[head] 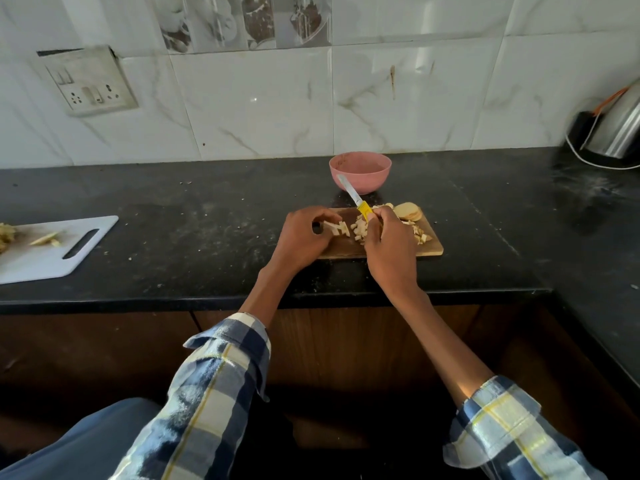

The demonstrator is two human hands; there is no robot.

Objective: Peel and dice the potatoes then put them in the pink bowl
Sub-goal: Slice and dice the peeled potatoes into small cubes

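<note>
Two hands work potato pieces on a wooden chopping board on a black counter.

The left hand pinches a few potato sticks against the wooden chopping board, fingers curled. The right hand grips the yellow-handled knife, its blade lifted and pointing away toward the pink bowl, which stands just behind the board. Diced potato lies heaped between the hands; potato slices are stacked at the far right corner. A white cutting board with peelings lies well to the left.
</note>
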